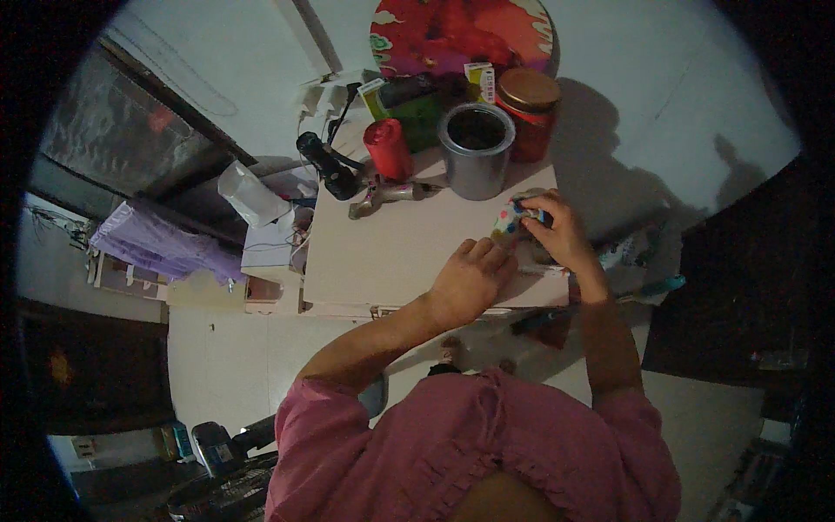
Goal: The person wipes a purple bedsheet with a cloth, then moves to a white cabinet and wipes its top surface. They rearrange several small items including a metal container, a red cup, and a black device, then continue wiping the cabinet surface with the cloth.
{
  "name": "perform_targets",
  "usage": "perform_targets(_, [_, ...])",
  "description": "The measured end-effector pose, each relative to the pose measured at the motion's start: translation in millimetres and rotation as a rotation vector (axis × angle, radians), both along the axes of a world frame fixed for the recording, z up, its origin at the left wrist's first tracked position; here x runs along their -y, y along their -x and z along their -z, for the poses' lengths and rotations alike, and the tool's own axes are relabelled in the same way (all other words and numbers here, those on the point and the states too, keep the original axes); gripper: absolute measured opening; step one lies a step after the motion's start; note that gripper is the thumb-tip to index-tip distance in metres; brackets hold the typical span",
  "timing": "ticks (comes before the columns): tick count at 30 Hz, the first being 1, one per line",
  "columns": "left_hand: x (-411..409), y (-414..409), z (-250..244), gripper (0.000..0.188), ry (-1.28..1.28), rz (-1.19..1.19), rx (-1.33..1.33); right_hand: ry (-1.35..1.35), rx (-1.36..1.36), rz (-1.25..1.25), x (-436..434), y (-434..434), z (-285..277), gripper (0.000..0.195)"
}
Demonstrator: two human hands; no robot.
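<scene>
My left hand [474, 279] is bent low over the right front part of a pale cabinet top [385, 261]; its fingertips are hidden, so its hold cannot be told. At the right edge of the top, my right hand [553, 225] pinches a small white item with coloured dots [511, 218], whose kind is unclear. The left fingers are close to the lower end of this item. Small things, partly covered by my hands, lie beside them, among them a thin whitish stick-like piece [545, 269].
Behind my hands stand a grey metal canister [478, 169], a jar with a gold lid [530, 111] and a red roll [389, 150]. A black flashlight [329, 166] lies at the back left. A round red decorated panel [460, 36] leans against the wall.
</scene>
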State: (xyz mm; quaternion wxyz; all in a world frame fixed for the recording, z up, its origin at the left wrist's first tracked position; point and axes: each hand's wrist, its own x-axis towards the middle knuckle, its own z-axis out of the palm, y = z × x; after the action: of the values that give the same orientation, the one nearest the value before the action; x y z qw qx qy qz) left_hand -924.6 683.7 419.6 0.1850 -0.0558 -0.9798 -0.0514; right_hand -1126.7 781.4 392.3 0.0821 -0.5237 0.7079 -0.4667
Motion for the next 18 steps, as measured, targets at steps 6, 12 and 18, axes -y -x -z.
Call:
perform_targets(6, [14.1,-60.3,-6.2,0.031,-0.113,-0.023,0.130,-0.218,-0.234,-0.212,11.1,-33.0,-23.2,0.038])
perform_targets(12, [17.9,-135.1,-16.1,0.024,-0.317,-0.359,-0.176,-0.136,-0.455,-0.536,81.3,-91.0,1.0,0.053])
perform_targets(18, [21.2,-189.7,1.2,0.021,-0.454,-0.659,-0.245,-0.205,-0.350,-0.586,90.0,-108.1,-14.4,0.046])
